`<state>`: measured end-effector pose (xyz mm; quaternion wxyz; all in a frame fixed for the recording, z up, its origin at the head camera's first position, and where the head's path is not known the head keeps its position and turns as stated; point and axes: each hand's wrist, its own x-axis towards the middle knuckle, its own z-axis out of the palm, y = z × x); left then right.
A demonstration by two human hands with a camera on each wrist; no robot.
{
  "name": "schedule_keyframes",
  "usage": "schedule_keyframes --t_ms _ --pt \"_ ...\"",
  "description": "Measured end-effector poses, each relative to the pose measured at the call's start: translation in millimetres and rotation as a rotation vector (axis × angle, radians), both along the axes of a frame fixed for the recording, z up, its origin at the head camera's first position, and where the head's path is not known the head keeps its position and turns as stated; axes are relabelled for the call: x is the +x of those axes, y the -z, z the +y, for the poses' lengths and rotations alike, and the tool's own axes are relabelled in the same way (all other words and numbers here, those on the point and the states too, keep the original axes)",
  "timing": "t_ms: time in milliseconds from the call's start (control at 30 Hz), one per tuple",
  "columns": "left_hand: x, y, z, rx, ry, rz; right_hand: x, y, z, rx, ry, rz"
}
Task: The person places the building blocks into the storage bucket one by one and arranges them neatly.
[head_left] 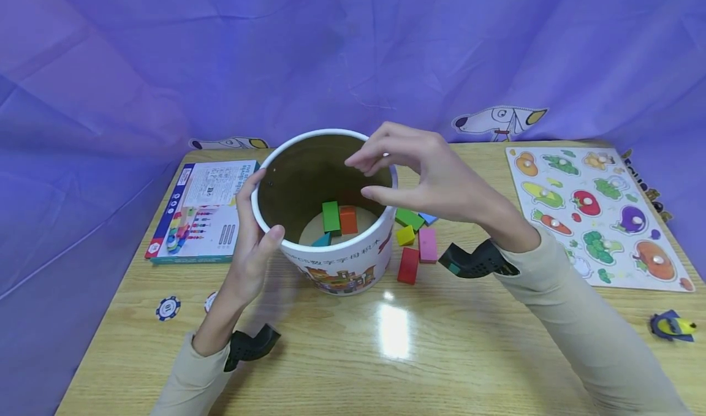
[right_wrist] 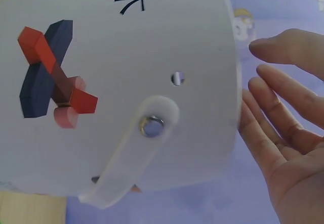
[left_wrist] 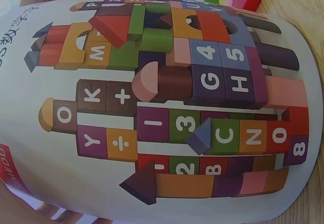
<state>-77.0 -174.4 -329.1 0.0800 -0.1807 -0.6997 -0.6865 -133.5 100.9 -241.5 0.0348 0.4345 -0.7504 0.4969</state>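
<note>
A white bucket with printed toy-block pictures stands in the middle of the table. My left hand grips its left rim, thumb over the near edge and fingers along the outside. Inside lie a green block, an orange-red block and part of a teal block. Over the bucket's right rim hovers my right hand, thumb and curved fingers apart with nothing between them. In the right wrist view, its fingers show beside the rim, near the white strap.
Right of the bucket lie a red block, a pink block, a yellow block, a green block and a partly hidden blue one. A flat box, poker chips, a vegetable puzzle board and a small toy surround them.
</note>
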Motion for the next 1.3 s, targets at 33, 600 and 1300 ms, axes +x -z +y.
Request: schedule_keyframes --t_ms 33,600,1300 --pt "-0.1 0.5 0 0.005 0.002 -0.001 2.3 0.3 3 -0.014 0.003 -0.005" --pt "0.0 -0.1 1 0.003 -0.007 0.013 27.5 90.8 88 -0.072 0.197 -0.167" --pt "1.0 -1.3 1 0.002 -0.009 -0.002 43.2 159.9 47 0.446 0.232 -0.185"
